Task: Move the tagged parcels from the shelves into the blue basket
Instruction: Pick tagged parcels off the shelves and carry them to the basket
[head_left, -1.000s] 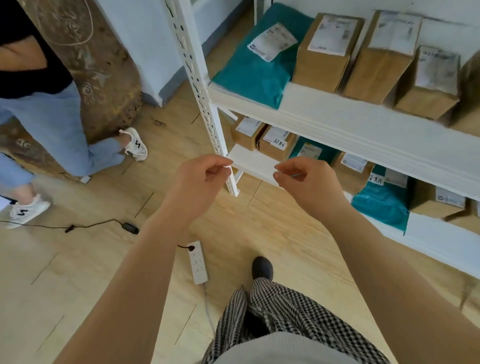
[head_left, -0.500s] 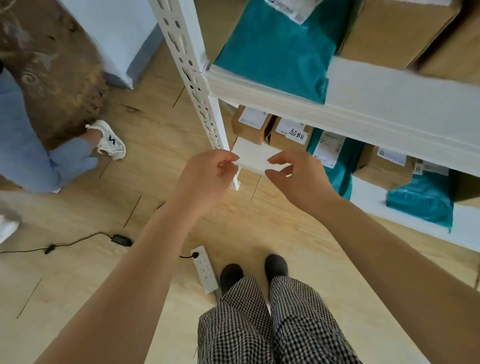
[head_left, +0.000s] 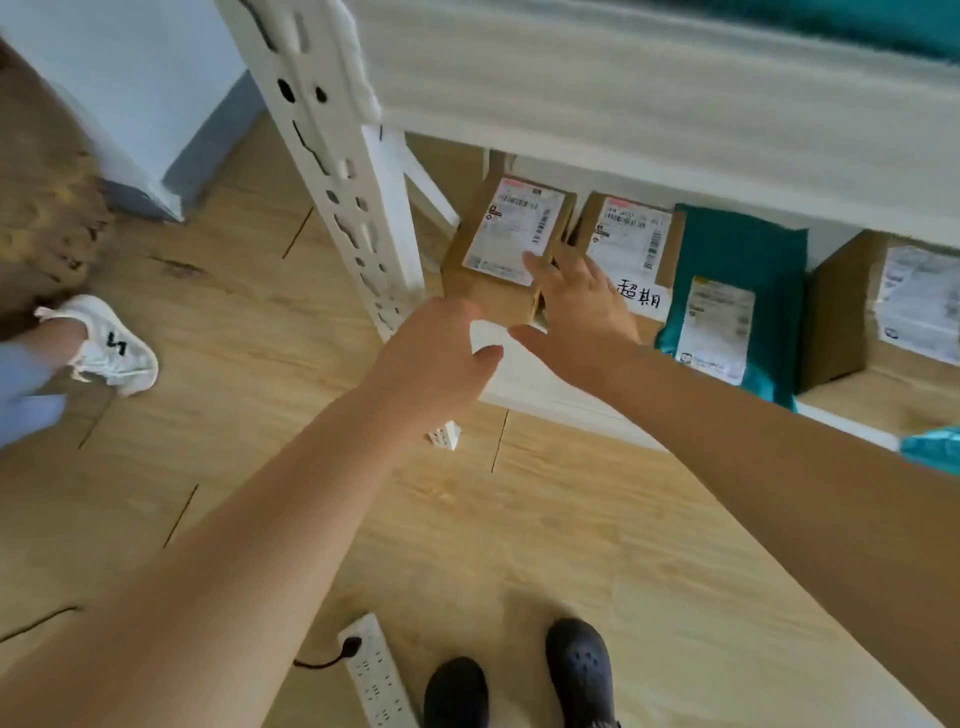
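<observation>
On the bottom shelf (head_left: 524, 379) stand two brown cardboard boxes side by side. The left box (head_left: 498, 244) carries a printed label. The second box (head_left: 631, 244) has a label plus a white tag with handwritten characters. My right hand (head_left: 576, 312) is spread open, its fingers reaching over the gap between the two boxes and touching the left box's top corner. My left hand (head_left: 436, 353) is open just in front of the left box, at its lower left corner. A teal mailer bag (head_left: 737, 291) with a label leans to the right of them. No blue basket is in view.
A white perforated shelf post (head_left: 343, 171) rises just left of the boxes, and the upper shelf board (head_left: 649, 104) hangs over them. Another brown box (head_left: 883, 306) stands at the right. A power strip (head_left: 374, 670) lies by my shoes. Another person's sneaker (head_left: 104, 343) is at the left.
I have bent down toward the bottom shelf. Both hands moved apart from their pinched pose and forward, opening at the left brown box.
</observation>
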